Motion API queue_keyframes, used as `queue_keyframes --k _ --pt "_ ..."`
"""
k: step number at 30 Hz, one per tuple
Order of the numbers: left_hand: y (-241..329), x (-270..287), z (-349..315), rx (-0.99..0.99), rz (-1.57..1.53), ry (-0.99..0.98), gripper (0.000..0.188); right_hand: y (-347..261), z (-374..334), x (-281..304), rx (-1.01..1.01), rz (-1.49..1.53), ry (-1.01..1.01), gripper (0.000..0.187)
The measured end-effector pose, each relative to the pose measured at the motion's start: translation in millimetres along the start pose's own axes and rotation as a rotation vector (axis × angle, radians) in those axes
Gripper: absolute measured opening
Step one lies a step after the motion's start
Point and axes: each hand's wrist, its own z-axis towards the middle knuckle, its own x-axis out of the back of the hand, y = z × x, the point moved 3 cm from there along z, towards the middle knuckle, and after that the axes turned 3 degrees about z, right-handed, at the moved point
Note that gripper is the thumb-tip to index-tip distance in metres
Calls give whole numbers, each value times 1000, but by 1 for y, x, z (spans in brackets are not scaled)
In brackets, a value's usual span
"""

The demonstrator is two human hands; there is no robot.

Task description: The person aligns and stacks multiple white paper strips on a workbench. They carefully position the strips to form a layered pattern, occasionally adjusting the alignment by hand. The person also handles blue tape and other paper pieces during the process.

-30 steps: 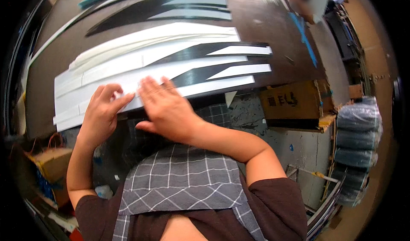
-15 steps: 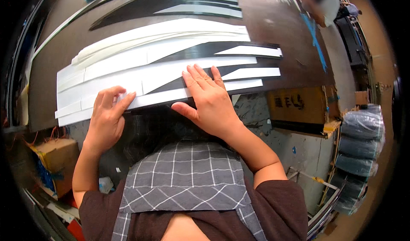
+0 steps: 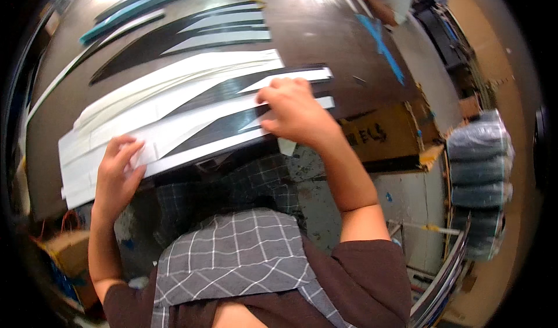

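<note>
Several long, flat white strips lie side by side on a dark table, slanting up to the right. Black tapering pieces with white tips lie among them, overlapping the white ones. My left hand is at the near edge toward the strips' left part, fingers bent and thumb apart. Over the right part, my right hand arches with bent fingers, thumb and forefinger apart across a strip. Whether its fingertips press on the strips is hard to tell.
Behind lie more black pieces with pale tips and a teal strip. Under the table's right side is a cardboard box; plastic-wrapped rolls stack beyond. Another person's arm shows at the far right.
My right hand has gone from lying flat on the strips to arched with bent fingers, farther right along them. My left hand's fingers have spread a little. The whole view has shifted and turned.
</note>
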Motion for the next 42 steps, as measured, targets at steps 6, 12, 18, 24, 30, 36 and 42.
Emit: queue_keyframes --k 6,12,18,24,30,36,42 --pt "6 10 19 -63 199 44 45 16 24 10 36 235 -68 13" --pt "-8 2 53 -54 296 72 43 33 58 15 -29 183 5 16" --pt "-6 5 61 -93 279 136 39 54 71 10 -92 160 249 29" --pt "-37 18 122 -219 396 120 32 84 135 -5 -52 107 354 43" --pt "-61 11 163 -180 350 63 33 82 146 -2 42 -12 299 41" --pt "-62 6 155 -164 398 74 40 77 146 -4 132 170 444 12" --pt "-56 20 155 -354 540 465 81 49 126 52 192 924 278 15"
